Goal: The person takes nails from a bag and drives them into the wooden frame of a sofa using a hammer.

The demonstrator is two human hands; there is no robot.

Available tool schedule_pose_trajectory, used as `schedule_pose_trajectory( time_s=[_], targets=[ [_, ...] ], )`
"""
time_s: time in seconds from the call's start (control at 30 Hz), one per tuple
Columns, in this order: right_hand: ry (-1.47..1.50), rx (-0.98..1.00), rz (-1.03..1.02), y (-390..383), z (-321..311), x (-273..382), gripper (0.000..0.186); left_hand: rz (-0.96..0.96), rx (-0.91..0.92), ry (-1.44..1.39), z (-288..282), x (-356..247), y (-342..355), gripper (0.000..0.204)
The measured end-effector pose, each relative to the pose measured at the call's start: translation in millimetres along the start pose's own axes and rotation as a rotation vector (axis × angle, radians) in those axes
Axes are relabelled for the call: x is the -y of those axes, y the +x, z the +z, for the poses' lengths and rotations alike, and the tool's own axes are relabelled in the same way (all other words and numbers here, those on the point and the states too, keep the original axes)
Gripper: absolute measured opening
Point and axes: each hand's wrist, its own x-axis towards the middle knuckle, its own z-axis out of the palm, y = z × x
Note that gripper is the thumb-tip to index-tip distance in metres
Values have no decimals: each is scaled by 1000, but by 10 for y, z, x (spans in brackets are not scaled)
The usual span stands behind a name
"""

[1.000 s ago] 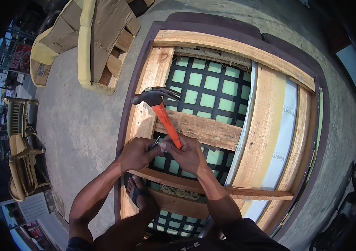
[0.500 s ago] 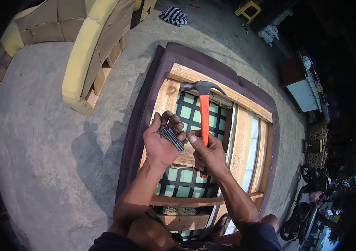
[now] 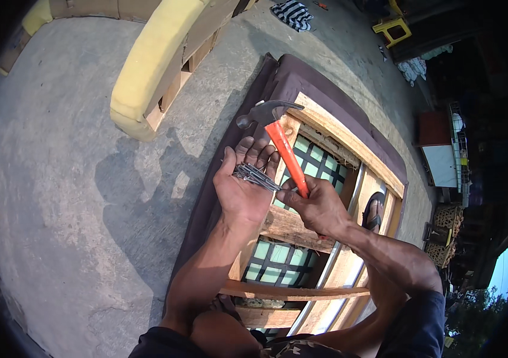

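A bundle of nails point(image 3: 255, 175) lies across the palm of my left hand point(image 3: 242, 191), whose palm faces up with the fingers loosely extended. My right hand point(image 3: 323, 206) is closed around the orange handle of a claw hammer point(image 3: 285, 149). Its thumb and fingertips come up close to the nail ends; whether they pinch one is too small to tell. The dark hammer head points up and left, beyond my left fingers. Beneath both hands lies a sofa frame point(image 3: 302, 230) of bare wood, edged with dark purple upholstery point(image 3: 319, 80) and crossed by black webbing over green foam.
A yellow-foam sofa piece point(image 3: 152, 65) stands at the upper left on the concrete floor point(image 3: 57, 149). My sandalled foot point(image 3: 374, 212) rests on the frame's right side. Farther off are a striped cloth point(image 3: 293, 15), a yellow stool point(image 3: 392, 31), a white cabinet point(image 3: 439, 164) and woven baskets point(image 3: 445, 227).
The hammer has tilted so its head swings left. My left fingers have straightened, and my right hand has shifted right. My view has moved, and my foot now shows on the frame's right side.
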Motion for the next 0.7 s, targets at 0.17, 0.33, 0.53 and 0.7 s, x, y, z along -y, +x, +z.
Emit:
schedule_pose_trajectory(
  time_s=[0.17, 0.33, 0.53, 0.7],
  targets=[
    [34, 96, -59, 294, -258, -60, 28, 65, -133, 136, 75, 187, 196, 38],
    [97, 219, -143, 584, -718, -282, 32, 93, -108, 280, 228, 295, 412, 34],
    [186, 267, -253, 718, -1498, -574, 31, 210, -132, 215, 339, 1133, 681, 33],
    [153, 392, -114, 842, -2007, -867, 25, 397, -59, 141, 105, 1865, 855, 33]
  ],
)
